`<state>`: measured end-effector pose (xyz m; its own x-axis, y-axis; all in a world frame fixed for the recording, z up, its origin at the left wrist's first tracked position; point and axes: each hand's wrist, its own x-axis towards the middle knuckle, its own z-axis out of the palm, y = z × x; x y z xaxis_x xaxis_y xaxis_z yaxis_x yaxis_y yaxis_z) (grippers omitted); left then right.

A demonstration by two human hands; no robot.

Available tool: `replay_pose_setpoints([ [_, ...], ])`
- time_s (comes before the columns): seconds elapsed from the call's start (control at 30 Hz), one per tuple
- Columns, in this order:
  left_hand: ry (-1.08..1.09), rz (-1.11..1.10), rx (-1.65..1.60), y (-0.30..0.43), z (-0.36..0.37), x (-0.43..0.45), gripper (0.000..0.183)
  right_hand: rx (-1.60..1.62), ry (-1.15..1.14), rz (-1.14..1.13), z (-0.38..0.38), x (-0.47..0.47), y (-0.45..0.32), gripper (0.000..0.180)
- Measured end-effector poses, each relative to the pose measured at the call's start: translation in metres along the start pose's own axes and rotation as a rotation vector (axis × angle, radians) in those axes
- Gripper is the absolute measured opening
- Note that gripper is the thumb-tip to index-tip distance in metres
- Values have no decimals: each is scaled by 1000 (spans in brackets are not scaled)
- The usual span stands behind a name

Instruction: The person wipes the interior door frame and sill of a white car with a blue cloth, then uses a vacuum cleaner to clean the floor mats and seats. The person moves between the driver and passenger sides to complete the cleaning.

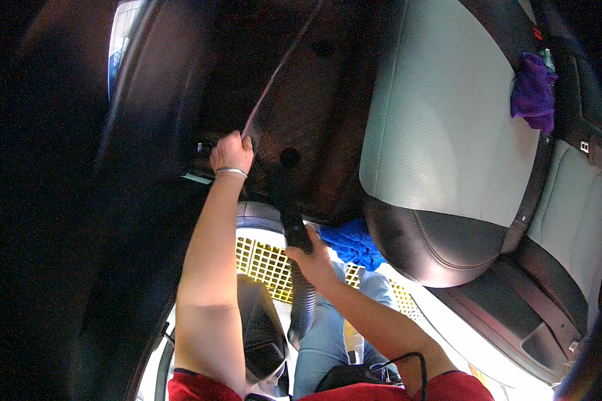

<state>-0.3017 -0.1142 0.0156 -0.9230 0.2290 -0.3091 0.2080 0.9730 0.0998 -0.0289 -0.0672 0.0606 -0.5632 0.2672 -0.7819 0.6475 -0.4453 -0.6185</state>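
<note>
My left hand [233,152], with a silver band at the wrist, reaches into the dark footwell of a car. Its fingers are closed around the near end of a long, thin pale edge [276,75], which looks like the border of a dark floor mat; the gloom hides what lies under it. My right hand [313,258] grips the black tube of a ribbed vacuum hose [303,301] at the door sill. The tube's front end points into the footwell near a round dark spot [289,157] on the carpet [301,125].
To the right stands a grey perforated car seat [446,115]; a purple cloth [534,92] hangs beyond it. A blue cloth [356,243] lies on the sill by the seat. Below is yellow floor grating [263,265]. A dark mesh cap-like thing [261,321] is between my arms.
</note>
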Motion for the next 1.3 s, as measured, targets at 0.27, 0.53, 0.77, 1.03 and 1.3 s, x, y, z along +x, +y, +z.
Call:
replay_pose_setpoints([
  [0.27,132,-132,231,12,-74,16,27,-439,-111,-202,0,61,-10,87],
  [0.53,111,-134,175,23,-87,13,24,-415,-51,-239,-12,93,-16,83],
  [0.77,152,-143,147,20,-84,17,26,-173,254,-297,4,151,-57,81],
  [1.03,175,-82,224,12,-69,19,28,-392,-134,-312,53,163,-72,84],
  [1.3,83,-13,183,9,-43,-4,33,-292,112,81,-50,26,-22,80],
])
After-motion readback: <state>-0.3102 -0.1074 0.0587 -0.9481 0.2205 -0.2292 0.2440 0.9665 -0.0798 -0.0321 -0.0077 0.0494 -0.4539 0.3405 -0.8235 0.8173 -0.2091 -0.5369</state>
